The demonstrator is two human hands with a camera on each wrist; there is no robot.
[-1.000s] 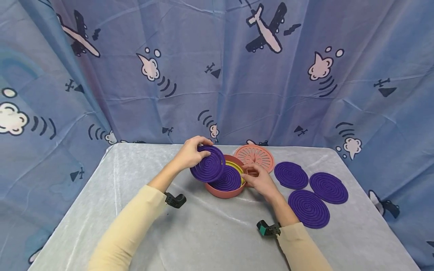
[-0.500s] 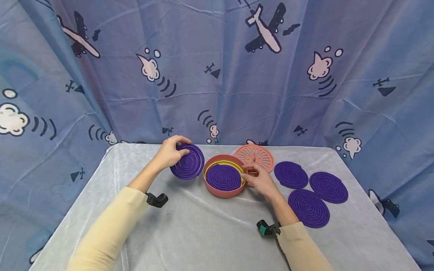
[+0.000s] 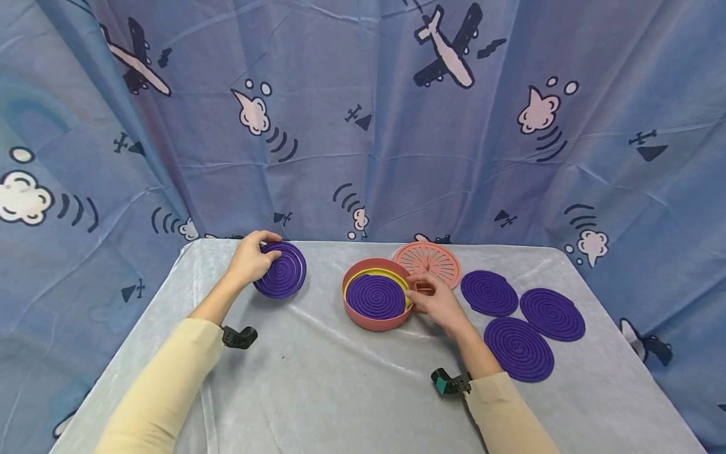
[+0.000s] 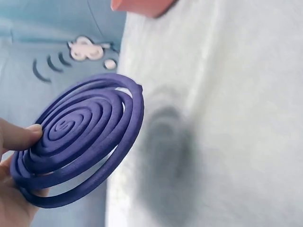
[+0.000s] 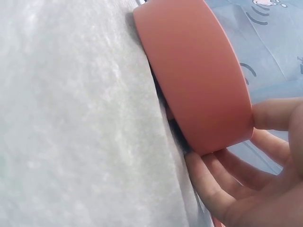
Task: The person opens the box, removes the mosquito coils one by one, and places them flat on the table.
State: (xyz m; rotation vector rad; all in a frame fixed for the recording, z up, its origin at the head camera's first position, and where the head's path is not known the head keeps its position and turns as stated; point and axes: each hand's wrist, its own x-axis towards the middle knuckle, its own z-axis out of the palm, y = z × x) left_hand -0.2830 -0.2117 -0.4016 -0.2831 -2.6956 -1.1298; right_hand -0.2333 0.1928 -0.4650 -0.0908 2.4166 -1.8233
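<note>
Between thumb and fingers my left hand (image 3: 247, 260) pinches a purple mosquito coil (image 3: 283, 271), raised over the left part of the table. In the left wrist view this coil (image 4: 80, 137) is tilted, its outer turns slightly spread apart. My right hand (image 3: 439, 306) grips the right side of a round coral box (image 3: 377, 325). The right wrist view shows the thumb at the box's upper edge and the fingers low against its wall (image 5: 194, 71). Inside the box, another purple coil (image 3: 374, 296) lies flat within a yellow ring (image 3: 391, 273).
A slotted coral lid (image 3: 433, 257) lies behind the box, partly hidden by it and the right hand. To the right, three purple coils rest flat on the grey cloth: one behind (image 3: 489, 293), one far right (image 3: 552, 314), one nearer (image 3: 518, 349). A patterned curtain (image 3: 317, 126) hangs behind.
My left hand has carried its coil leftward, away from over the box, so the coil inside now shows fully. The right hand keeps its grip in the same place.
</note>
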